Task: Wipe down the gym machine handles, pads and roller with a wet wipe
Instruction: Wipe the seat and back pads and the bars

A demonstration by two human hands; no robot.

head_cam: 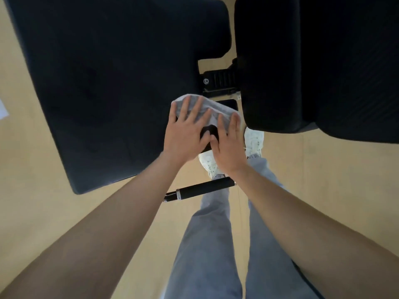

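Item: wet wipe (222,110), white and crumpled, draped over a small dark part (208,130) of the gym machine in the gap between two large pads; what that part is cannot be told, since the wipe and both hands cover most of it. Left hand (186,134): open, palm down, fingers straight and spread, pressing the near left portion of the wipe. Right hand (228,143): open, palm down, fingers straight and close together, pressing the right portion of the wipe; the two thumbs lie just beside each other over the dark part. Neither hand curls around anything. Left pad (108,83): broad, dark, upholstered, with rounded corners, filling the upper left of the view; the left hand overlaps its right edge. Right pad (313,61): dark and thick, filling the upper right, its lower corner just beside the right hand's fingertips. Bracket (218,81): black, ribbed, with a round bolt head, set between the two pads beyond the wipe. Handle (205,188): a black grip with a silver collar, on a bar lying across below the wrists, apart from both hands. Shoes (254,141): white, partly hidden behind the hands. Trousers (207,244): grey. Floor (32,190): light tan. Paper (3,108): a white corner at the left edge.
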